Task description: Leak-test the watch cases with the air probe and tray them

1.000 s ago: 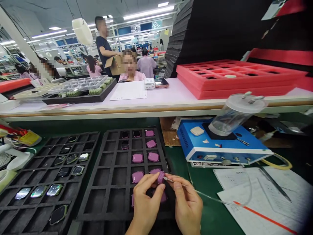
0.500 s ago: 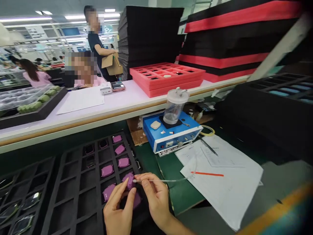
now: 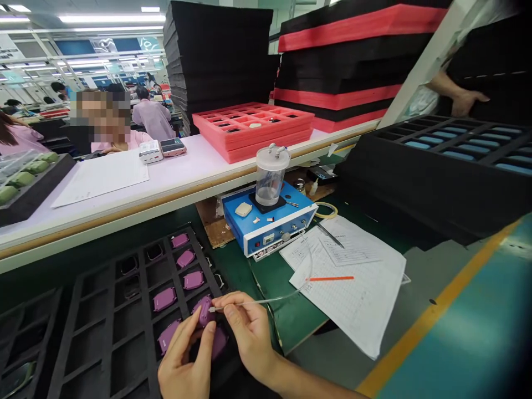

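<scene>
My left hand (image 3: 188, 354) pinches a purple watch case (image 3: 203, 312) between thumb and fingers, tilted above the foam tray. A thin clear tube (image 3: 266, 301) runs through the fingers of my right hand (image 3: 248, 327), and its pale tip touches or nearly touches the case's side. Whether the tip enters the case I cannot tell. Below and beside my hands, the black foam tray (image 3: 128, 354) bears several more purple cases (image 3: 165, 299) and a few dark watch frames (image 3: 128, 265). The tube curves back toward a blue control box (image 3: 266, 219) with a clear lidded jar (image 3: 269, 177) on top.
Papers (image 3: 353, 299) with an orange stick (image 3: 331, 279) and a pen (image 3: 330, 234) lie right of my hands. A raised shelf (image 3: 103, 213) bears red foam trays (image 3: 253, 138) and tall black stacks (image 3: 216, 61). At the far right, another person's arm (image 3: 457, 94) reaches past black trays (image 3: 436, 183).
My view has turned right, so the scene sits further left. The standing person with the carton is out of view, and another person's arm shows at right. Both hands keep their hold.
</scene>
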A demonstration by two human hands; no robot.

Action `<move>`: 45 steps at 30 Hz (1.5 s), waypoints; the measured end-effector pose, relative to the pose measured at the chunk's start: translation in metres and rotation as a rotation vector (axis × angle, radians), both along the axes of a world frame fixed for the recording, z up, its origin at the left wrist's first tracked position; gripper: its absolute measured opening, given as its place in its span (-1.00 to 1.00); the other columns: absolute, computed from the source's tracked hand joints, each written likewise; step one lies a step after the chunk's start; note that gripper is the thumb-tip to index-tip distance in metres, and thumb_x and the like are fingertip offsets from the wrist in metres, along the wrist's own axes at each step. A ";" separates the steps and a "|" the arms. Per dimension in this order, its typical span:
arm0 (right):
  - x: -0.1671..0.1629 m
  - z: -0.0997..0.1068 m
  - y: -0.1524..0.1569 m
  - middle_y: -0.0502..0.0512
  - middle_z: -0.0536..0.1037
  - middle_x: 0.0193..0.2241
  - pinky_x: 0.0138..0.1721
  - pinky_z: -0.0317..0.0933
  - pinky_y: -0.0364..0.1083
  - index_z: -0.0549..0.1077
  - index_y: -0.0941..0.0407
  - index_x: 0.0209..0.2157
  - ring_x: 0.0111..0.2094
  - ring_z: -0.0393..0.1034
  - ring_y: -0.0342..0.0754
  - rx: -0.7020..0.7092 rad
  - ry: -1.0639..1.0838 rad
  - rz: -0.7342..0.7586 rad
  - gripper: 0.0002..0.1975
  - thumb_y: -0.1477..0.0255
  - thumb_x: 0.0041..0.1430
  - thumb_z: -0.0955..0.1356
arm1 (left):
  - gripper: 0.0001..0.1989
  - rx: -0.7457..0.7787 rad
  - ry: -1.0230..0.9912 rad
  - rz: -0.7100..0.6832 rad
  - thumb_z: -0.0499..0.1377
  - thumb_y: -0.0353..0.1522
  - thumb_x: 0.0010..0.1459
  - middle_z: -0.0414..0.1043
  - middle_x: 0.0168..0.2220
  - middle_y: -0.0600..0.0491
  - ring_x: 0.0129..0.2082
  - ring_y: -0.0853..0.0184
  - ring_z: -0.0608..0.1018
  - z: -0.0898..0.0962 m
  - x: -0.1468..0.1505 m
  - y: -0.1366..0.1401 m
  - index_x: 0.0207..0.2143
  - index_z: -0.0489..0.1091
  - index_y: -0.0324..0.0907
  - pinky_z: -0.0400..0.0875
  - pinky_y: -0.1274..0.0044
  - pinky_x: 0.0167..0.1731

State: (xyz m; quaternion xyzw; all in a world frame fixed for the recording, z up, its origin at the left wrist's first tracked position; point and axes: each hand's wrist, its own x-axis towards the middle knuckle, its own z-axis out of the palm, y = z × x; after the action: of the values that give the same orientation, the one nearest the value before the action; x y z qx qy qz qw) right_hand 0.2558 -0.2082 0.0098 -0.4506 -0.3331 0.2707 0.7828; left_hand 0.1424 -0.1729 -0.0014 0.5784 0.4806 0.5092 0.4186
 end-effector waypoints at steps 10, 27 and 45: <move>0.001 -0.006 0.004 0.13 0.70 -0.27 -0.09 0.52 -0.13 0.65 0.08 -0.24 -0.20 0.65 -0.05 0.022 0.057 0.032 -0.81 0.28 0.36 0.43 | -0.59 -0.072 -0.080 0.075 0.49 -0.12 -0.11 0.70 -0.16 0.02 -0.28 0.29 0.70 0.005 0.009 -0.001 -0.19 0.71 -0.10 0.62 0.65 -0.20; 0.002 -0.007 0.005 0.06 0.71 -0.23 -0.06 0.48 -0.21 0.65 0.05 -0.19 -0.18 0.64 -0.14 0.095 0.093 0.090 -0.87 0.36 0.39 0.41 | -0.53 -0.081 -0.046 0.092 0.49 -0.06 -0.11 0.69 -0.12 0.02 -0.21 0.25 0.69 -0.005 0.007 0.002 -0.16 0.69 -0.10 0.60 0.55 -0.05; 0.002 -0.008 0.005 0.07 0.71 -0.23 -0.06 0.48 -0.19 0.65 0.04 -0.19 -0.18 0.63 -0.13 0.075 0.094 0.093 -0.87 0.34 0.39 0.41 | -0.51 -0.113 -0.037 0.112 0.49 -0.08 -0.16 0.69 -0.13 0.01 -0.26 0.26 0.68 0.000 0.008 0.002 -0.16 0.69 -0.11 0.60 0.52 -0.06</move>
State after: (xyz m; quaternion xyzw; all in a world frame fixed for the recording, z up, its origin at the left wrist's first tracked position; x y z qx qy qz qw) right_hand 0.2581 -0.2032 0.0022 -0.3917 -0.3264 0.3148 0.8006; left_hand 0.1503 -0.1711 -0.0017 0.5164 0.5325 0.5145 0.4302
